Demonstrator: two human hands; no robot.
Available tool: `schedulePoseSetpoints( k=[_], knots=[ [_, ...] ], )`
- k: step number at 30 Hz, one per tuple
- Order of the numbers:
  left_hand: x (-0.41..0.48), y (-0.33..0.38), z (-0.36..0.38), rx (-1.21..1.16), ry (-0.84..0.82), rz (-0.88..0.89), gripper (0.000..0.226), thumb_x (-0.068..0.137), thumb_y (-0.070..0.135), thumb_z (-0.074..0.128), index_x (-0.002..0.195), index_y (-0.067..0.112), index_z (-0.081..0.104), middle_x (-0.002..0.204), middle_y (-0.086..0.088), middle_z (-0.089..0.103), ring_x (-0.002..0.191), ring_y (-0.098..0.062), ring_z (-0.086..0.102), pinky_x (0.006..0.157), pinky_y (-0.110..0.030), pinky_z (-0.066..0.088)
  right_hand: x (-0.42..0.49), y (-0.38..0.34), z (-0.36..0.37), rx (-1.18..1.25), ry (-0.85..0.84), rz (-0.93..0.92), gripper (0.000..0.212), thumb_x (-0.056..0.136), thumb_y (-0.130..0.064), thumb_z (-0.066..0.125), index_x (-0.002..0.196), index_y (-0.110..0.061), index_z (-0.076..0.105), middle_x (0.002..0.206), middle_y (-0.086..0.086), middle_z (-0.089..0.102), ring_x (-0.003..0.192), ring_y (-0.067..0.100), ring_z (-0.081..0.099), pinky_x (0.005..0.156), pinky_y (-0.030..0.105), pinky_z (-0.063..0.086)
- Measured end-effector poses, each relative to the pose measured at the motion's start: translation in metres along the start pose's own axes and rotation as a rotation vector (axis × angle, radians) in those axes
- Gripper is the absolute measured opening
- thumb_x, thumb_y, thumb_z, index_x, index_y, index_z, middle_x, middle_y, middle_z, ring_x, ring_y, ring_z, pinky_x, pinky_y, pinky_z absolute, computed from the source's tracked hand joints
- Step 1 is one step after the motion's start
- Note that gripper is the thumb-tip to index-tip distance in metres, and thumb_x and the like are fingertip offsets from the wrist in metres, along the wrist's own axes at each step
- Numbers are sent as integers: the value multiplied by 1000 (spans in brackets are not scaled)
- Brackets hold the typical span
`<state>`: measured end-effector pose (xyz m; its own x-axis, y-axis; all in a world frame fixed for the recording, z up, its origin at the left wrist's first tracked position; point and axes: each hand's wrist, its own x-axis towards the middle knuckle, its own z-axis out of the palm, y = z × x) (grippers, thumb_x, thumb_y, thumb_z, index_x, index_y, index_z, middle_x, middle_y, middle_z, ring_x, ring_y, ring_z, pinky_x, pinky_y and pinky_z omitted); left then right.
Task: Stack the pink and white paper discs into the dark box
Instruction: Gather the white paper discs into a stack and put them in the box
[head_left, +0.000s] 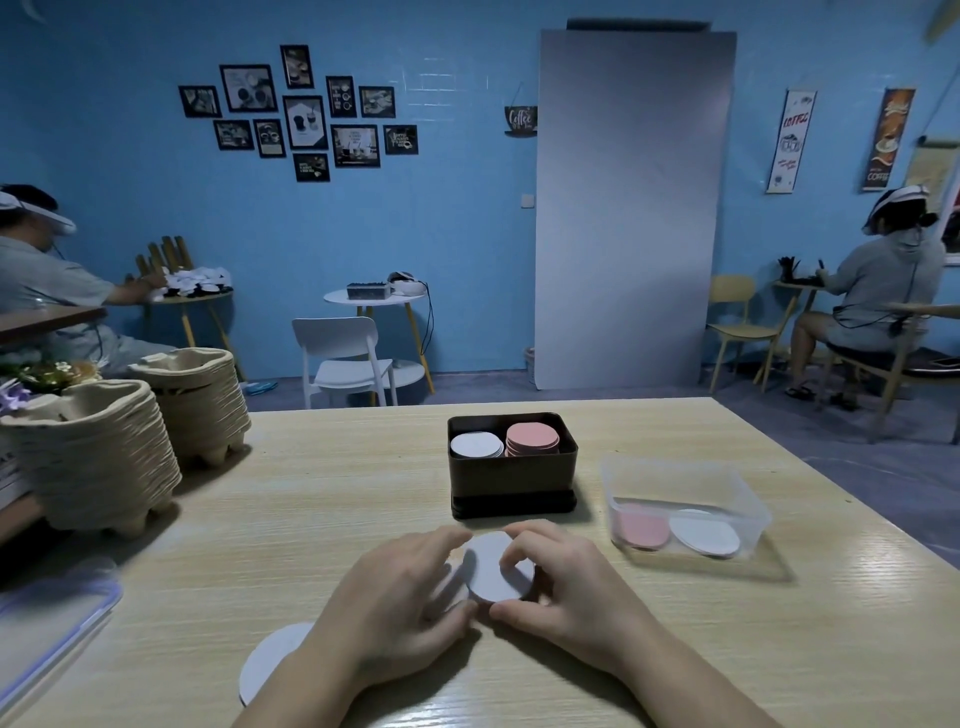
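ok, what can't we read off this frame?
- Head view: count of the held white discs; left hand and right hand cover their edge.
- Head view: stack heights in the dark box; its front wall hides them.
- Head view: lone white disc on the table; left forearm covers part.

Left hand and right hand curl inward, fingertips nearly meeting, both apparently gripping a white paper disc stack.

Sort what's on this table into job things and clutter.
Job: dark box, its white stack and pink stack, held white disc, clear tub of discs, loose white disc.
Clutter: pulp tray stacks, flowers, lidded plastic container.
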<state>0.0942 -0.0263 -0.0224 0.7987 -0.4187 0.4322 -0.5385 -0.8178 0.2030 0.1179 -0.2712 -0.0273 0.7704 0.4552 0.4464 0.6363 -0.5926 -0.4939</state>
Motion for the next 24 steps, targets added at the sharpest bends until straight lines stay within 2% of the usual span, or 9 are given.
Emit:
schedulePoseSetpoints(
  k=[4,7,11,13,16,18,21,24],
  knots=[
    [-3,-3,-3,58,-20,-58,69,84,71,46,144,38,40,136,23,53,125,-2,48,104,-24,33,0,3,0,-4,34,48,42,72,-64,73,93,-30,60,129,-18,59,113,-12,50,89,22,47],
    [-4,-3,-4,44,-45,-82,68,80,70,51,140,40,41,128,24,54,119,-3,47,100,-25,34,1,3,0,0,38,69,40,72,-61,74,93,-30,60,126,-18,60,114,-14,48,90,19,45],
    [-4,-4,-4,-11,-47,-112,62,76,70,58,130,42,46,115,27,54,107,1,48,90,-23,40,1,4,0,11,58,89,40,72,-58,74,91,-27,59,121,-16,62,118,-7,52,92,22,45],
    [-4,-6,-3,-38,-32,-117,59,76,69,59,127,42,47,111,28,56,105,2,49,90,-23,44,1,3,0,12,64,97,40,71,-59,73,92,-27,60,122,-13,63,118,-5,52,94,22,45],
    [-3,-8,-2,-85,-10,-117,60,75,67,64,126,39,50,108,27,57,103,3,53,90,-25,47,1,2,-1,9,67,112,39,71,-58,73,92,-26,60,120,-7,65,114,7,57,93,29,48],
    [-3,-8,-3,-88,19,-103,60,73,65,67,122,36,53,106,26,59,99,2,56,88,-27,50,1,2,-1,4,77,121,37,72,-55,75,91,-26,60,119,-7,64,114,8,57,93,27,47],
    [-3,-11,-5,-90,78,-111,59,73,62,69,122,32,57,108,24,60,100,1,58,81,-25,53,0,4,-1,-6,91,137,35,73,-52,77,90,-27,59,118,-8,64,114,6,56,94,25,46],
    [-2,-11,-6,-94,136,-112,60,74,59,70,124,28,58,112,20,61,104,-2,58,81,-24,54,1,5,0,-20,82,134,35,73,-51,76,88,-27,57,113,-9,64,110,8,57,91,26,47]
  ],
)
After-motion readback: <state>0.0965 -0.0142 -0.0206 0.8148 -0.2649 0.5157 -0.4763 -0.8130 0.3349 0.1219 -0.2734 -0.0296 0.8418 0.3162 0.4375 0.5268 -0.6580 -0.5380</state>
